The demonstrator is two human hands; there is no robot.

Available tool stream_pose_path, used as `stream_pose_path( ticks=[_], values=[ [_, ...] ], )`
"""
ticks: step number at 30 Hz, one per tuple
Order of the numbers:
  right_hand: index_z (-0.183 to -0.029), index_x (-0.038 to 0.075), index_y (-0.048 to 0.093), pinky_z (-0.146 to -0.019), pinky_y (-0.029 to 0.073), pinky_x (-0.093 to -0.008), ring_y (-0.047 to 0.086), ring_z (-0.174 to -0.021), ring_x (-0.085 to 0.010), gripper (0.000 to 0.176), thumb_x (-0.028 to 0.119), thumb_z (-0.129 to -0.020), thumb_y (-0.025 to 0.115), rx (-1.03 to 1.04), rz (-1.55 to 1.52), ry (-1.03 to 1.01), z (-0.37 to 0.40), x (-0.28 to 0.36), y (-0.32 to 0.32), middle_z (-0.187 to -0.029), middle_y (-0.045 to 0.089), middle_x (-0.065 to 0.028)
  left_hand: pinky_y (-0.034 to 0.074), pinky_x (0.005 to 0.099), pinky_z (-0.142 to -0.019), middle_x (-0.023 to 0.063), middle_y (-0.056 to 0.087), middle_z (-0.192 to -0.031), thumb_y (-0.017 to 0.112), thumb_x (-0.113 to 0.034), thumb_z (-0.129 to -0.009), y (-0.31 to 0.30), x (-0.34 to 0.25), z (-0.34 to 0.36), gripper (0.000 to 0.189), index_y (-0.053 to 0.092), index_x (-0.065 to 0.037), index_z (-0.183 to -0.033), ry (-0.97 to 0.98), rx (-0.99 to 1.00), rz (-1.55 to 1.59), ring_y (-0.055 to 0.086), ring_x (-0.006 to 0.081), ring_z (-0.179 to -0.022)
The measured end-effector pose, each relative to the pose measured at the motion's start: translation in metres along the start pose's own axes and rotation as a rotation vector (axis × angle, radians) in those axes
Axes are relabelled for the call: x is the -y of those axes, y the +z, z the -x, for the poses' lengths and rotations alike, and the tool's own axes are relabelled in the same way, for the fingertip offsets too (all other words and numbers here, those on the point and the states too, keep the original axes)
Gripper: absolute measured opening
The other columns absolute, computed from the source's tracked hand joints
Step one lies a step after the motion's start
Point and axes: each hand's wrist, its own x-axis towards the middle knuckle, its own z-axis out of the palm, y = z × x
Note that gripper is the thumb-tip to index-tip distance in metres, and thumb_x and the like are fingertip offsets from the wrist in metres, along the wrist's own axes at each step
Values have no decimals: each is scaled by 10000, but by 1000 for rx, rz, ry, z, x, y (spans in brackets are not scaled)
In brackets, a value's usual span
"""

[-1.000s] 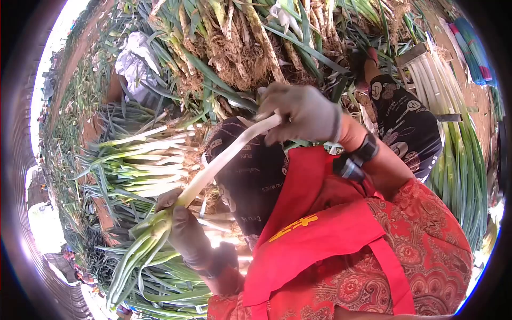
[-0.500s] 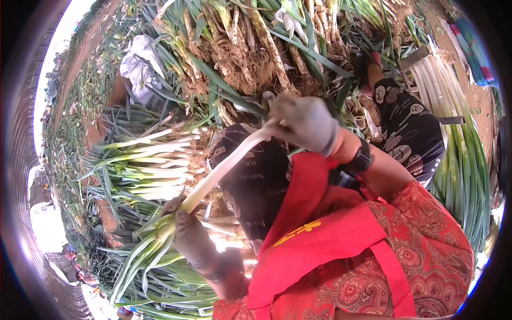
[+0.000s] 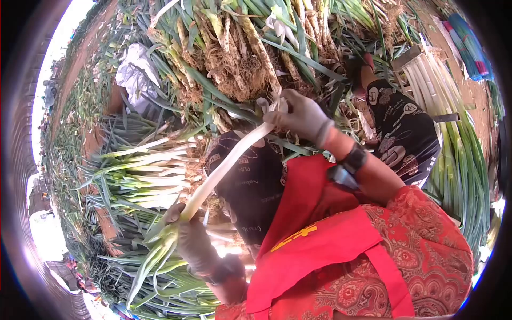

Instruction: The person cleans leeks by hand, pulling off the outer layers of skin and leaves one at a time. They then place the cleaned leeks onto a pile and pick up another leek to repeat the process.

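A long white leek (image 3: pixel 229 162) slants between my two gloved hands. My left hand (image 3: pixel 193 234) is closed around it at the lower left, where the white stalk turns into green leaves. At the upper right, my right hand (image 3: pixel 298 114) has its fingers closed on the root end; the fingertips partly hide that end. Just beyond my right hand lie untrimmed leeks (image 3: pixel 229 69) with brown, matted roots. Left of my knee, a row of pale, cleaned leeks (image 3: pixel 154 173) lies with its green leaves pointing left.
A large leek bundle (image 3: pixel 458 154) rests by a wooden frame (image 3: pixel 406 57) at the right. A white plastic bag (image 3: pixel 137 74) lies at the upper left. My patterned trouser legs (image 3: pixel 250 186) and red apron (image 3: pixel 320 240) are below. Blue-green rolled material (image 3: pixel 466 45) is at the upper right.
The view has shifted slightly. My right hand, blurred before, now shows clearly at the root end, a little lower and further left. My left hand keeps its hold on the leek.
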Motion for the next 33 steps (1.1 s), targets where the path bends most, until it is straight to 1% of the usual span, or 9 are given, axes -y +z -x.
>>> stream_pose_path(
  ticks=[3, 10, 14, 15, 20, 23, 28, 31, 33],
  values=[
    [-984, 65, 595, -642, 501, -439, 655, -735, -338, 271, 270, -820, 663, 54, 121, -145, -5, -16, 28, -821, 648, -110, 452, 387, -885, 54, 635, -1140, 651, -285, -920, -4, 5, 4, 275, 620, -98, -1119, -304, -29, 711, 581, 196, -1026],
    [-910, 122, 622, -596, 525, -412, 665, -716, -299, 152, 222, -802, 661, -136, 309, -242, -2, -20, 33, -883, 660, -89, 498, 305, -791, 60, 609, -891, 503, -158, -989, -13, 4, 3, 134, 582, -54, -959, -607, -220, 562, 591, 183, -832],
    [-1061, 120, 688, -739, 540, -372, 684, -820, -323, 315, 311, -811, 698, -352, 365, -16, -92, -198, 13, -867, 705, -148, 499, 267, -784, 68, 606, -879, 460, -101, -989, -1, 3, 4, 137, 567, -35, -935, -502, -299, 34, 593, 167, -822],
    [-1073, 99, 675, -755, 541, -377, 683, -864, -339, 343, 284, -787, 722, -356, 139, 184, -79, -151, -25, -903, 710, -154, 493, 269, -792, 76, 608, -894, 464, -98, -984, 1, 3, 3, 134, 571, -29, -942, -429, -307, -83, 592, 169, -833],
    [-981, 118, 694, -771, 522, -446, 652, -879, -371, 190, 239, -857, 618, -202, 604, -163, -68, -113, -68, -918, 673, -150, 459, 315, -906, 99, 576, -1028, 537, -106, -964, 4, -3, 15, 164, 566, 5, -1082, -172, -215, -110, 557, 191, -964],
    [-911, 119, 697, -705, 530, -430, 663, -790, -330, 191, 287, -878, 614, -157, 685, -137, -45, -24, -69, -897, 674, -108, 420, 370, -1070, 86, 540, -1205, 622, -135, -942, 14, -10, 11, 339, 523, 11, -1232, -121, -135, -34, 524, 208, -1157],
    [-1058, 123, 638, -561, 480, -346, 598, -655, -218, 260, 292, -862, 664, -342, 625, -648, -12, 45, -27, -841, 613, -41, 375, 418, -1121, 108, 506, -1237, 561, -76, -961, 34, -3, 2, 322, 455, 11, -1253, -30, -66, -245, 501, 228, -1199],
    [-1109, 85, 609, -511, 407, -300, 514, -602, -143, 331, 227, -813, 649, -358, 689, -916, 7, 69, 14, -715, 487, 3, 348, 436, -1135, 126, 505, -1211, 523, -34, -964, 48, -3, 4, 284, 424, 0, -1228, -122, -149, 272, 500, 244, -1195],
    [-1141, 55, 582, -500, 401, -302, 508, -598, -140, 368, 213, -813, 640, -378, 601, -1040, 17, 79, 42, -702, 473, 5, 351, 436, -1132, 129, 503, -1197, 515, -27, -964, 59, -11, 4, 274, 423, 6, -1220, -153, -176, 103, 503, 245, -1182]
  ],
)
